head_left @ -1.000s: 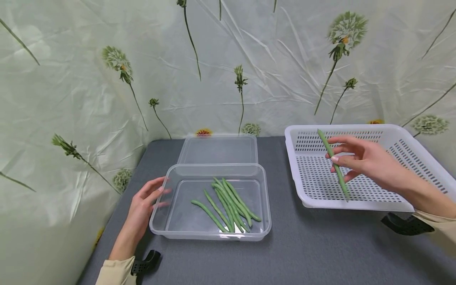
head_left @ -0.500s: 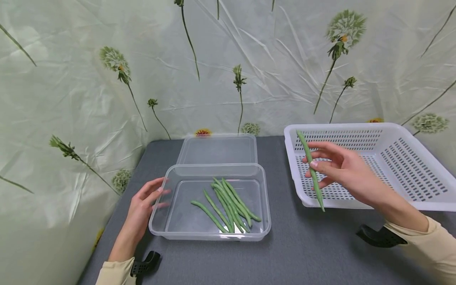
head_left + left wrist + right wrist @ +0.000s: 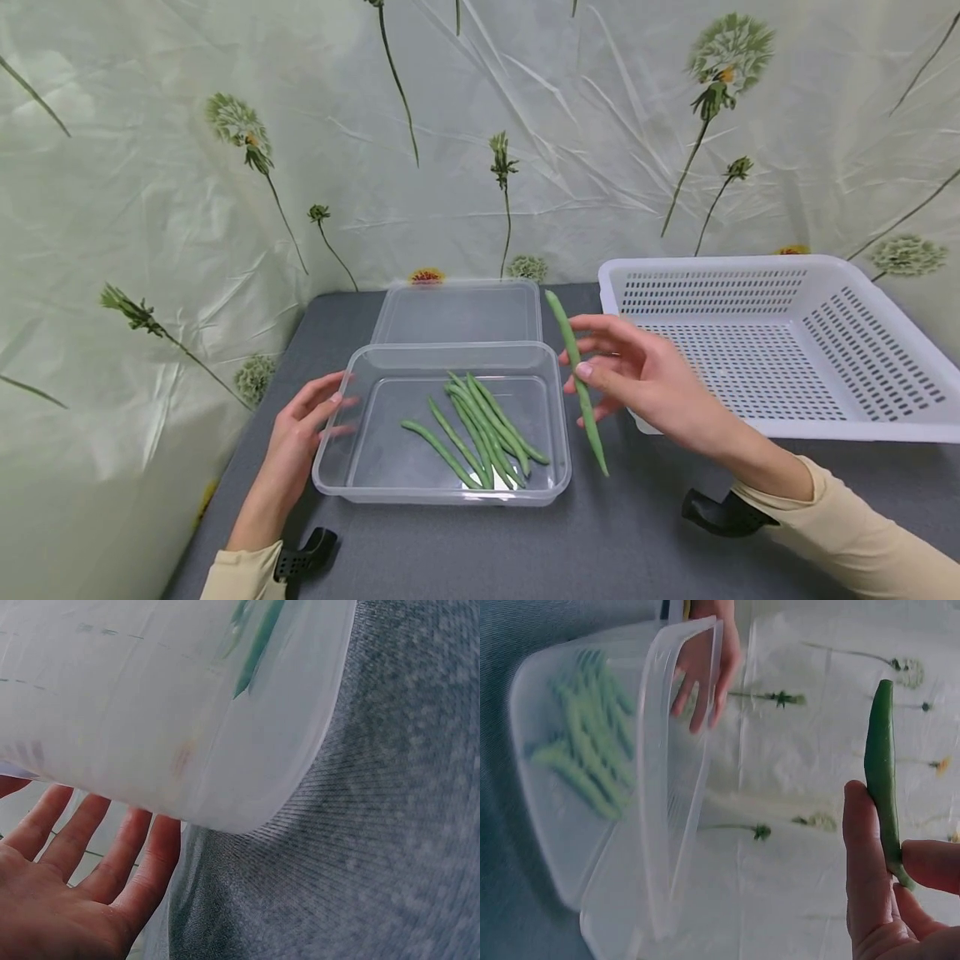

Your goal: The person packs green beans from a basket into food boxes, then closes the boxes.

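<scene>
My right hand (image 3: 660,387) pinches one green bean (image 3: 564,329) between thumb and fingers, just right of a clear plastic container (image 3: 450,496). The bean slants steeply; in the right wrist view, this held bean (image 3: 882,757) stands upright above the fingertips. Several more green beans (image 3: 487,429) lie in the right half of the container, mostly bunched side by side. At the container's left wall, my left hand (image 3: 296,442) reaches with extended fingers, some seen through the plastic. The left wrist view has that left hand (image 3: 90,877) with its fingertips right at the container's rim.
A white perforated basket (image 3: 750,367) stands on the right of the grey cloth-covered table (image 3: 600,542). Behind the container lies a clear lid (image 3: 461,312). A flower-patterned sheet (image 3: 450,125) hangs along the back and left.
My right hand has carried the green bean leftward, from over the white basket to beside the container. The left hand and the beans in the container stay put.
</scene>
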The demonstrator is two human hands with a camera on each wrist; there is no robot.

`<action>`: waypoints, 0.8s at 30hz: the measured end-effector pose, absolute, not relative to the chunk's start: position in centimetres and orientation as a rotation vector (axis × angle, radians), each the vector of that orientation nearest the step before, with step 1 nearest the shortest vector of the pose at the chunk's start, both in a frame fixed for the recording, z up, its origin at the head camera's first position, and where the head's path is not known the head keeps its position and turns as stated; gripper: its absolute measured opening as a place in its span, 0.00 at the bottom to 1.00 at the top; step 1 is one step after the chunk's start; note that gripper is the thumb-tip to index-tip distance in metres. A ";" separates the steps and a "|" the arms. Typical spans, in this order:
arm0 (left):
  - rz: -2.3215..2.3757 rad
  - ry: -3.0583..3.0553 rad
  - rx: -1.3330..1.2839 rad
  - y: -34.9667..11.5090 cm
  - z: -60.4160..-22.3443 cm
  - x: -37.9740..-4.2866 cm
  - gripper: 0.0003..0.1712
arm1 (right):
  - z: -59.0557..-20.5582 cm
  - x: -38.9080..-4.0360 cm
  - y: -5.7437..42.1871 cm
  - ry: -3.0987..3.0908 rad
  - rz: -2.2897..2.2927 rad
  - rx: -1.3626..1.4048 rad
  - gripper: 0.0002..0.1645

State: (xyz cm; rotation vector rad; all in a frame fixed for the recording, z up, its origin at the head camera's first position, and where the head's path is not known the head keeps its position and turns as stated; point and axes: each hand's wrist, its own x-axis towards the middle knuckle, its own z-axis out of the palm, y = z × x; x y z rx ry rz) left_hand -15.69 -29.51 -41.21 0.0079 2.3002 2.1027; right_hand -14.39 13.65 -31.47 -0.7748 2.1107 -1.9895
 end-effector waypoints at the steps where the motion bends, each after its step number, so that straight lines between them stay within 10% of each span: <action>1: 2.108 2.299 0.011 -29.5 -41.2 -15.7 0.28 | -31.5 -14.4 13.2 2.104 -1.995 -0.788 0.28; 24: 2.101 2.321 0.023 -29.5 -41.3 -15.8 0.28 | -36.7 -17.1 4.9 2.264 -1.588 -0.817 0.24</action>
